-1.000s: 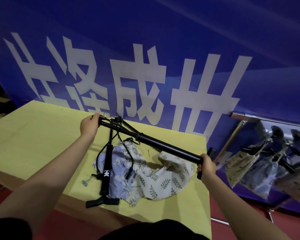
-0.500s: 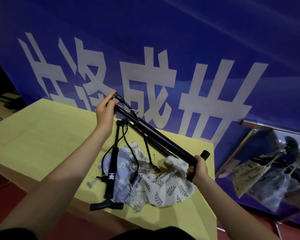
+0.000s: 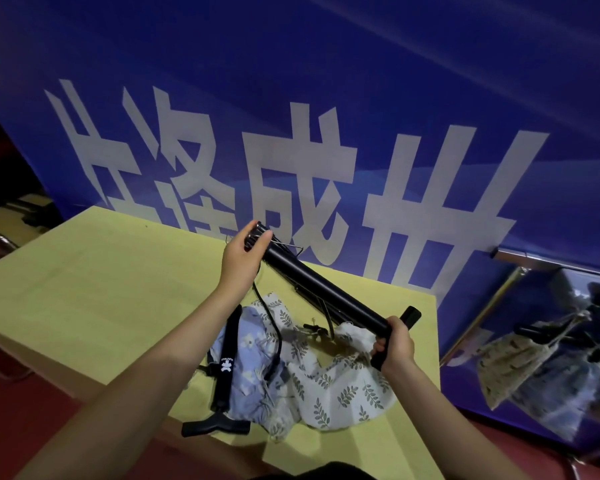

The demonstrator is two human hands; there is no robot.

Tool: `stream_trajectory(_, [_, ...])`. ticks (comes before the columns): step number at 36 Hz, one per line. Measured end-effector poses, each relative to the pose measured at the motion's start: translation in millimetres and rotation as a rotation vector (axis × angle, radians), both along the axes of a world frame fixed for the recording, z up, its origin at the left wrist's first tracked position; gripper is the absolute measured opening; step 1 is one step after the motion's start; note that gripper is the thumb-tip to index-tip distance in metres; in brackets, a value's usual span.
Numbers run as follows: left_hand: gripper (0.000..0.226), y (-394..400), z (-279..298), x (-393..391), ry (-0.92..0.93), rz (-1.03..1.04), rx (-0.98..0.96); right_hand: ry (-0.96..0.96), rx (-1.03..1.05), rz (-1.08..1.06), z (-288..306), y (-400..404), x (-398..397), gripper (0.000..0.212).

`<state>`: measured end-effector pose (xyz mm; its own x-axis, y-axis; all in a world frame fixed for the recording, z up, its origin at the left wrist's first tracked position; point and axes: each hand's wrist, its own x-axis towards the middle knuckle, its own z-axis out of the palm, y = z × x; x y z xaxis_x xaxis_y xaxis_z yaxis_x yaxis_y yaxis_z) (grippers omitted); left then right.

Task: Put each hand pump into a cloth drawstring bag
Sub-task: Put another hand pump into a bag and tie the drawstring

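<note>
A black hand pump slants in the air above the table, its far end raised to the left. My left hand grips that far end. My right hand grips the pump's T-handle at the near right. Its hose and a wire foot dangle below. Under it lie two cloth drawstring bags: a white one with a leaf print and a blue floral one. A second black pump lies across the blue bag, handle toward me.
The yellow-green table stands against a blue banner with large white characters. At the right, several filled drawstring bags hang from a metal rail. The floor is red.
My left hand has lifted the pump's far end up and back, so the pump slants more steeply. My right hand kept its grip on the handle and moved slightly nearer the bags.
</note>
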<state>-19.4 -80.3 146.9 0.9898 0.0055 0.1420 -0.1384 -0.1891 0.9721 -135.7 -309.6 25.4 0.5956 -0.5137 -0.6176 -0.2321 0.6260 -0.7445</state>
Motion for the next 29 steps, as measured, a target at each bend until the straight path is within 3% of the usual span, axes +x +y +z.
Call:
stream_trajectory(9, [0.046,5,-8,9,0.027,0.064,0.041,-0.02,-0.079,0.023,12,4,13,0.02])
stream_trajectory(14, [0.034,23,-17,28,0.141,0.042,0.241,-0.023,-0.22,0.052,20,-7,22,0.019])
stream_trajectory(20, [0.047,36,-17,33,0.547,-0.163,0.161,-0.167,-0.439,0.092,41,-22,30,0.017])
stream_trajectory(24, [0.038,41,-22,39,0.619,-0.239,0.067,-0.18,-0.504,0.169,53,-35,35,0.019])
stream_trajectory(29, [0.017,41,-33,44,0.542,-0.229,-0.161,-0.133,-0.457,0.306,56,-44,39,0.022])
